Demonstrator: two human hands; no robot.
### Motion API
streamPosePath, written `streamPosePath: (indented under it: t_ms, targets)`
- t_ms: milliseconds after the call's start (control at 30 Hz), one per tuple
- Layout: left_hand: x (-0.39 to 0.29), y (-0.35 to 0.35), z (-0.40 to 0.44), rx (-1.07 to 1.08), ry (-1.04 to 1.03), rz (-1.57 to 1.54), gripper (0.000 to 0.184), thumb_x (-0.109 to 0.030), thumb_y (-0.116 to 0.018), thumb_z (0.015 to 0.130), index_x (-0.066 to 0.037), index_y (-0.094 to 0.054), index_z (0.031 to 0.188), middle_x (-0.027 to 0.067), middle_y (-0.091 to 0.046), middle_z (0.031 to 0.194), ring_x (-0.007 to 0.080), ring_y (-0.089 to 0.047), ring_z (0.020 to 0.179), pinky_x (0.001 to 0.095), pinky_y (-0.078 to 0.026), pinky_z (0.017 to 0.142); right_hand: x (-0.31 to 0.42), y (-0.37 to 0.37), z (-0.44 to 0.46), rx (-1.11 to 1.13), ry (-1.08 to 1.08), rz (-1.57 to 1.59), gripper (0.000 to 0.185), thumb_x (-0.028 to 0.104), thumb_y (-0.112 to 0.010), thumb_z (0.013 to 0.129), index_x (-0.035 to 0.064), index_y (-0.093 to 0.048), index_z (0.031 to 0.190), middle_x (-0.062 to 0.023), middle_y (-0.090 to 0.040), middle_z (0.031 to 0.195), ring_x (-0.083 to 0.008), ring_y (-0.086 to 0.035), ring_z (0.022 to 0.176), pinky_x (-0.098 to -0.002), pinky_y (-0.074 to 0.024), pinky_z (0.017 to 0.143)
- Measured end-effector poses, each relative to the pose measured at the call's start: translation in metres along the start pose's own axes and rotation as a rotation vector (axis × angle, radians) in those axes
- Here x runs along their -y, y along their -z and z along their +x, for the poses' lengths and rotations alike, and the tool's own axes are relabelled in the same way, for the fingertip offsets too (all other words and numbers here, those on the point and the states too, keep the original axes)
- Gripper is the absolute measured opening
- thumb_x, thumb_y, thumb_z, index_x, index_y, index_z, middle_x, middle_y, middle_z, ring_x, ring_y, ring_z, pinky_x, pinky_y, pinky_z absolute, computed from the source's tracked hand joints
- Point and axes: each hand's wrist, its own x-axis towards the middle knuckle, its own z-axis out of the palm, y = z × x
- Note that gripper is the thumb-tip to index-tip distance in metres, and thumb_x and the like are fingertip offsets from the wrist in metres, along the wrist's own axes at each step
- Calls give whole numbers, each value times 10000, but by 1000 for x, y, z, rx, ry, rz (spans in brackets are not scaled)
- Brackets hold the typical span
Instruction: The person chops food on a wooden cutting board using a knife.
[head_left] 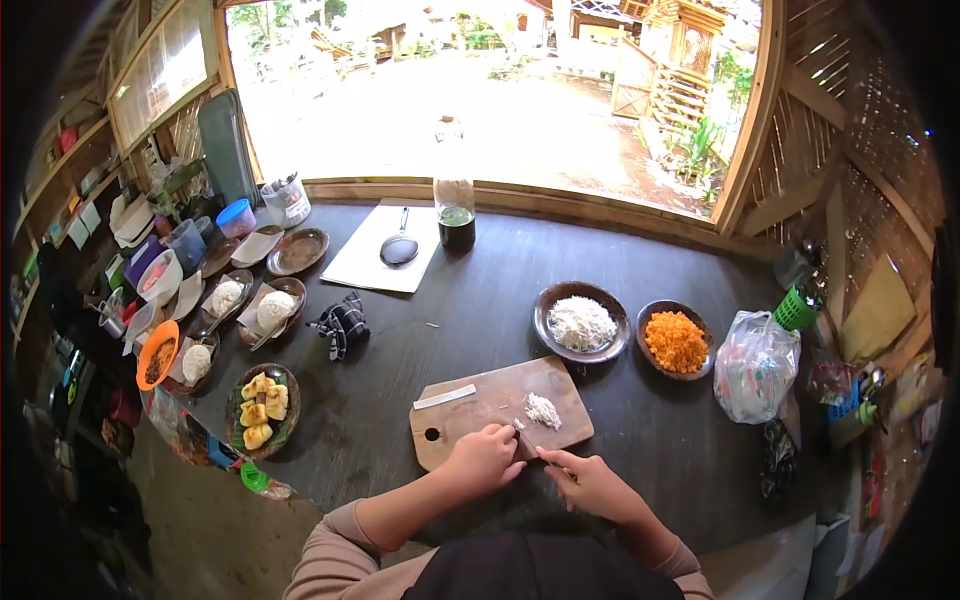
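Note:
On the wooden cutting board point(470, 415), my left hand point(485, 460) is closed, fingers bent over a small white piece point(519, 424) that pokes out at the fingertips. My right hand point(590, 484) is wrapped round the handle of a knife point(528, 442), whose blade lies beside my left fingertips. A small heap of chopped white bits point(543, 410) rests on the board to the right of the blade. Near the board's upper left lies a white strip point(444, 397). Behind the board stands a plate of white shreds point(583, 324), with a bowl of orange pieces point(676, 342) to its right.
A plate of yellow food point(264, 408), a dark cloth point(343, 326) and plates with rice point(275, 311) are at left. Toward the window stand a jar of dark liquid point(456, 228) and a strainer point(399, 250) on paper. A plastic bag point(757, 368) sits at right.

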Motion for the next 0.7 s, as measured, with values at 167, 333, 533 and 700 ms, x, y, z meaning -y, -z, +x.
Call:
streamPosePath:
  t_ms: [167, 333, 533, 700]
  targets:
    - [-3, 4, 0, 2, 19, -26, 411, -383, -600, 922, 11, -680, 1005, 106, -630, 1085, 265, -614, 1064, 360, -533, 871, -21, -20, 15, -115, 158, -10, 350, 144, -562, 992, 100, -572, 1340, -224, -657, 722, -230, -646, 539, -371, -535, 584]
    - [1, 1, 1, -10, -16, -2, 405, -383, -601, 922, 7, -684, 992, 109, -636, 1055, 266, -618, 1037, 357, -525, 876, -8, -9, 5, -102, 140, 11, 353, 143, -541, 1006, 109, -576, 1355, -76, -588, 621, -125, -575, 506, -302, -508, 547]
    - [2, -4, 0, -40, -23, 7, 402, -386, -608, 917, 3, -686, 985, 112, -639, 1034, 266, -620, 1026, 352, -522, 878, -3, -5, 3, -13, -8, 53, 346, 143, -540, 1005, 102, -581, 1346, -102, -610, 645, -135, -587, 513, -317, -515, 557]
    - [-2, 4, 0, -31, -6, -29, 388, -379, -618, 911, -5, -687, 987, 107, -638, 1034, 264, -621, 1025, 361, -528, 865, -40, -30, 26, -229, 371, -133, 363, 106, -560, 967, 92, -583, 1329, -284, -655, 849, -421, -665, 698, -430, -534, 647]
